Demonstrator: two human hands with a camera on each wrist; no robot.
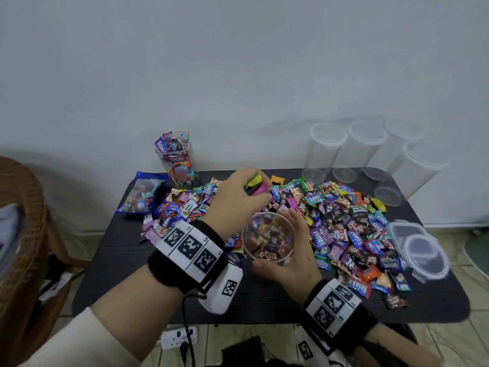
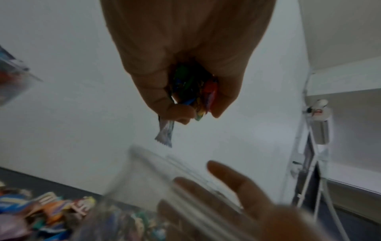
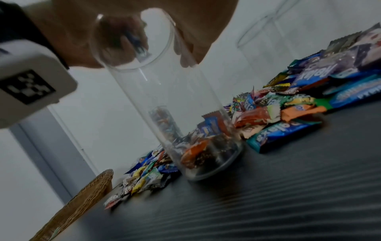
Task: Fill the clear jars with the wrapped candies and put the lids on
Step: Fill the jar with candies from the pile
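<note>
A tall clear jar stands on the black table with a shallow layer of wrapped candies at its bottom. My right hand holds it, thumb on the near side and fingers round the far side. My left hand hovers just above and behind the jar mouth, gripping a handful of candies; one silver-blue wrapper dangles from the fist. A big pile of loose candies covers the table behind and to the right of the jar.
A square jar full of candies and a blue candy bag sit at the back left. Several empty lidded jars stand at the back right, loose lids at the right edge. A wicker chair is on the left.
</note>
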